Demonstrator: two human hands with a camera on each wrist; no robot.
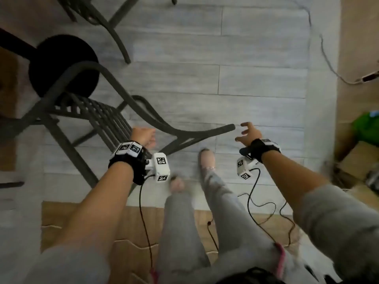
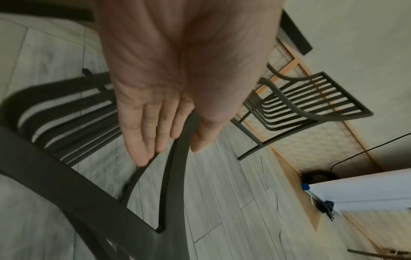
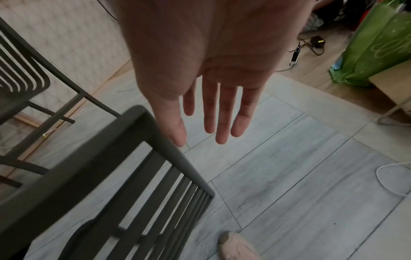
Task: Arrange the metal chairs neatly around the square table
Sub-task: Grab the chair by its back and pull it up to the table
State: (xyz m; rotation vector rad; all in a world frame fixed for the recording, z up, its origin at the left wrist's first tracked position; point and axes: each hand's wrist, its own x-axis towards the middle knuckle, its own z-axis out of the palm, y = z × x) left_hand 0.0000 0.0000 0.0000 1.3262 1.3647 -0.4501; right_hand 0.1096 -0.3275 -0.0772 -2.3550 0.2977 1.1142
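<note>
A dark metal slatted chair [image 1: 102,117] stands tilted in front of me on the grey floor. Its top back rail [image 1: 205,133] points right. My left hand [image 1: 144,136] is on the chair frame. In the left wrist view its fingers [image 2: 142,140] are straight and a curved bar [image 2: 173,176] runs between thumb and forefinger. My right hand [image 1: 245,132] is spread open just right of the rail's end. In the right wrist view its thumb [image 3: 175,130] hangs close beside the chair back's corner [image 3: 142,112], holding nothing. A second chair [image 1: 92,17] stands farther off. The table's round black base [image 1: 61,64] is at the left.
My feet in pink slippers [image 1: 207,158] stand just behind the chair. A green bag [image 1: 367,128] and a cardboard box [image 1: 356,158] sit at the right, and a cable with a plug strip [image 1: 367,77] lies beyond them. Wrist cables hang over a tan mat [image 1: 127,232].
</note>
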